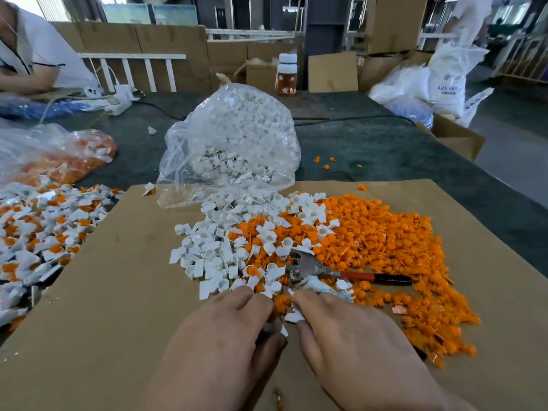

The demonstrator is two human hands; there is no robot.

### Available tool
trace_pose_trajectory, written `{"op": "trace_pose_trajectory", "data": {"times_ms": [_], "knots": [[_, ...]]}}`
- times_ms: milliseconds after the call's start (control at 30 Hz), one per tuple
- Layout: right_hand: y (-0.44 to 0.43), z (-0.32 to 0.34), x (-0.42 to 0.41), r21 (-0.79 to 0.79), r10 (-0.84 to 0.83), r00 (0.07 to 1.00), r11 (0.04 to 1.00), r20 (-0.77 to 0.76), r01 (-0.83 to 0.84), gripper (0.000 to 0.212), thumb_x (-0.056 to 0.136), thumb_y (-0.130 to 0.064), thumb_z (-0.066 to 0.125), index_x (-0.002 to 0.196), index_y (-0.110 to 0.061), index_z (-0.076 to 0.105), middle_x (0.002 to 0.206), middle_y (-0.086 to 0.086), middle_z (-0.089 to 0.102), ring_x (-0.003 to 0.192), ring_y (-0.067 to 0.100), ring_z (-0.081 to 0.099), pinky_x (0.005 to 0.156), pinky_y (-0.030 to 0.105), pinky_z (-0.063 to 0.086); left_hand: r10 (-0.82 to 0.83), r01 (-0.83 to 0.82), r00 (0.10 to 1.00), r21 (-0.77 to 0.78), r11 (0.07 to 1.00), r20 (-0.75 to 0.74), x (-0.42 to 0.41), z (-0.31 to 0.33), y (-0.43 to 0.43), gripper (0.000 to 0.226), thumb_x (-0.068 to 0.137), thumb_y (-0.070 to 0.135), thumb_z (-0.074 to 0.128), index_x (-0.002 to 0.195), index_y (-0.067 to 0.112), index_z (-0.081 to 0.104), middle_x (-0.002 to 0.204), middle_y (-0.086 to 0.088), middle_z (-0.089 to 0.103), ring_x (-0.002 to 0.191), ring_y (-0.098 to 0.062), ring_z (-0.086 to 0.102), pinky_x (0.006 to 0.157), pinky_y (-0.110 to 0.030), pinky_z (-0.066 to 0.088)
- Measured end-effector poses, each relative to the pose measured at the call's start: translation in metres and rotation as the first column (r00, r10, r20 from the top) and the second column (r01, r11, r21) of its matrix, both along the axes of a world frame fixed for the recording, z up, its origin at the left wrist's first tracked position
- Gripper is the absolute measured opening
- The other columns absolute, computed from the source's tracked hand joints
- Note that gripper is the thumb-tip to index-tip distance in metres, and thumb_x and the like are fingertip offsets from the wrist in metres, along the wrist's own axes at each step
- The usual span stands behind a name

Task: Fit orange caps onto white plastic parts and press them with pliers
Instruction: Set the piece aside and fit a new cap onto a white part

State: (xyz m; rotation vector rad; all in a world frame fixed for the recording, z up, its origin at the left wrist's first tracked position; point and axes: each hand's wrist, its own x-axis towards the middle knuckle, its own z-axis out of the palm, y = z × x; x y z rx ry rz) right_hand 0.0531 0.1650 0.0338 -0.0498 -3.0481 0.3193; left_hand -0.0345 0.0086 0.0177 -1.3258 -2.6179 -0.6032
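**Guide:** Brown cardboard sheet (103,307) covers the bench (370,149) before you. Your two hands meet low in the middle of it, knuckles up.

**Operator:** What do the fingers hold?

**Guide:** Your left hand (225,330) has its fingers curled in close to the thumb, pinching a small white part (270,327). Your right hand (350,336) is likewise narrowed, forefinger and thumb nipping a second white piece (295,317). The two pieces nearly touch; whether they are joined, I cannot tell.

**Operator:** Where are the caps and pliers?

**Guide:** Orange caps (385,247) lie in a broad heap to your right, reaching the edge of your right hand. Loose white parts (207,256) are heaped just beyond your left fingertips, spilling from a clear bag (234,137). The pliers (311,269) lie flat where the two heaps meet, just beyond your right fingers, red handle (355,275) pointing right. Capped pieces (44,226), white with orange tops, are piled off the sheet to your far left.
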Motion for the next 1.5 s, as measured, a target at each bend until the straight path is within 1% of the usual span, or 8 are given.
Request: {"op": "trace_pose_trajectory", "data": {"times_ms": [200,467,700,900,1100,1233,1333,1500], "knots": [[0.002,-0.001,-0.001,-0.044,-0.043,0.998,0.998,-0.035,0.041,0.015,0.104,-0.032,0.034,0.118,-0.032,0.039,0.102,-0.010,0.054,0.089,0.014,0.054,0.074,0.030,0.047,0.104,-0.111,0.990,0.068,0.992,0.092,-0.002,-0.005,-0.001,0.059,0.082,0.074,0.011,0.093,0.037,0.055,0.089,0.018,0.052,0.078,-0.005,0.053,0.065,-0.025,0.047],[0.006,-0.005,0.001,-0.127,-0.084,0.993,0.989,-0.078,0.074,0.012,0.101,-0.028,0.039,0.092,-0.031,0.046,0.082,-0.010,0.052,0.074,0.011,0.050,0.068,0.037,0.047,0.021,-0.027,0.994,0.054,0.998,0.106,-0.001,-0.001,-0.004,0.033,0.093,0.056,0.037,0.102,0.038,0.063,0.090,0.014,0.062,0.074,-0.011,0.062,0.058,-0.036,0.055],[0.002,0.008,-0.001,-0.097,-0.079,0.996,0.992,0.039,0.082,0.018,0.098,-0.046,0.044,0.092,-0.032,0.034,0.094,-0.009,0.046,0.084,0.013,0.046,0.068,0.029,0.037,0.012,-0.013,0.993,0.010,1.000,0.113,-0.003,0.002,-0.005,0.033,0.087,0.057,0.038,0.089,0.041,0.067,0.082,0.016,0.058,0.066,-0.006,0.060,0.050,-0.029,0.052],[0.001,0.014,-0.002,-0.096,-0.076,0.994,0.992,0.072,0.083,0.006,0.100,-0.033,0.042,0.100,-0.028,0.039,0.101,-0.006,0.050,0.087,0.014,0.050,0.068,0.028,0.037,0.105,-0.141,0.940,0.091,0.986,0.325,-0.007,0.004,-0.005,0.053,0.075,0.086,0.025,0.089,0.044,0.056,0.112,0.038,0.044,0.101,0.008,0.049,0.071,-0.014,0.043],[0.002,0.011,0.002,-0.099,-0.077,0.997,0.992,0.030,0.080,0.023,0.097,-0.033,0.043,0.120,-0.031,0.041,0.114,-0.007,0.053,0.100,0.016,0.054,0.073,0.029,0.037,0.125,-0.253,0.848,0.186,0.949,0.515,0.002,0.012,-0.002,0.008,0.084,0.050,0.061,0.091,0.048,0.059,0.089,0.026,0.065,0.083,0.002,0.060,0.069,-0.012,0.047],[0.005,0.013,0.004,-0.242,-0.111,0.992,0.966,-0.060,0.093,0.014,0.096,-0.036,0.045,0.109,-0.036,0.050,0.095,-0.019,0.048,0.089,0.002,0.050,0.070,0.015,0.039,0.054,-0.317,0.701,0.243,0.917,0.711,0.007,0.012,0.000,0.015,0.092,0.029,0.063,0.087,0.043,0.063,0.072,0.005,0.073,0.059,-0.009,0.068,0.057,-0.019,0.053],[0.006,0.012,0.005,-0.456,-0.121,0.983,0.889,-0.135,0.047,0.014,0.092,-0.034,0.053,0.101,-0.045,0.051,0.091,-0.022,0.052,0.082,0.001,0.055,0.066,0.016,0.045,-0.030,-0.356,0.601,0.300,0.885,0.799,0.007,0.014,0.000,0.024,0.094,0.016,0.060,0.080,0.034,0.066,0.070,-0.006,0.074,0.060,-0.021,0.070,0.056,-0.025,0.053],[0.002,0.011,0.005,-0.888,-0.070,0.996,0.452,0.061,0.087,0.026,0.095,-0.017,0.059,0.097,-0.042,0.063,0.072,0.002,0.072,0.053,0.018,0.066,0.052,0.027,0.054,-0.224,-0.461,0.422,0.421,0.781,0.878,0.013,0.020,0.003,0.025,0.084,-0.007,0.066,0.065,0.008,0.062,0.062,-0.025,0.067,0.046,-0.028,0.061,0.041,-0.022,0.047]]}}
